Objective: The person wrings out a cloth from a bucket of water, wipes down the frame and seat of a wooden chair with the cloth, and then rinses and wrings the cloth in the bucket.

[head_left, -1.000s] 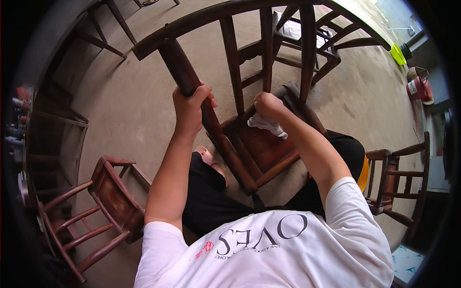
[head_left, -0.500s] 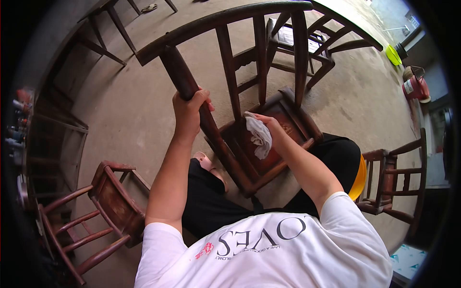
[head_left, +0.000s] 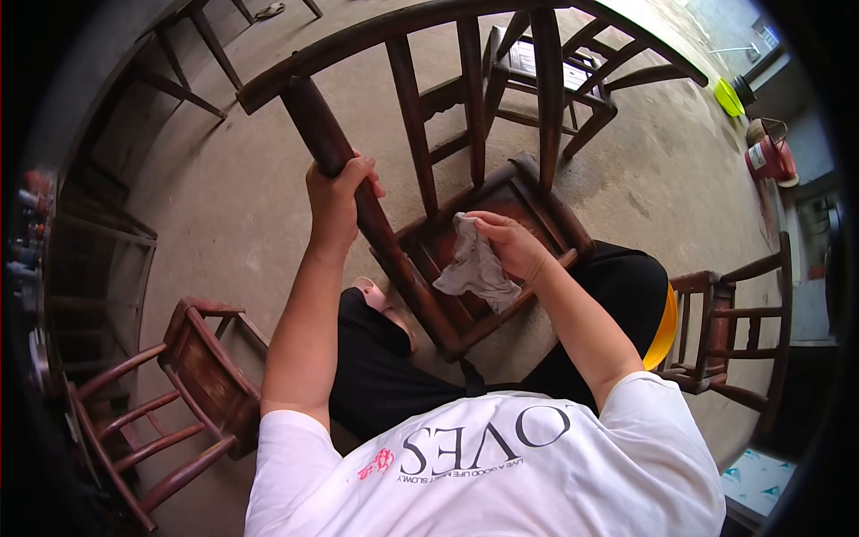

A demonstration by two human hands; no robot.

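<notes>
A dark brown wooden chair [head_left: 417,288] stands tilted in front of me, its slatted back rising toward the top of the view. My left hand [head_left: 338,201] is wrapped round the thick left post of its back. Over the seat, my right hand [head_left: 508,242] pinches a crumpled greyish-white cloth [head_left: 479,276] at its upper edge. The cloth hangs down spread out and overlaps the lower part of the seat panel. Part of that panel is hidden behind the cloth and hand.
Small wooden chairs stand at the lower left [head_left: 210,376] and at the right [head_left: 716,331]. Behind the held chair is another chair [head_left: 591,112]. A red bucket [head_left: 771,161] and a yellow-green basin [head_left: 728,97] sit by the right wall. Dark shelving [head_left: 107,224] lines the left.
My right hand has turned and lifted slightly, and the cloth, bunched before, now hangs more spread out. My left hand keeps its grip on the post; the whole view has shifted slightly.
</notes>
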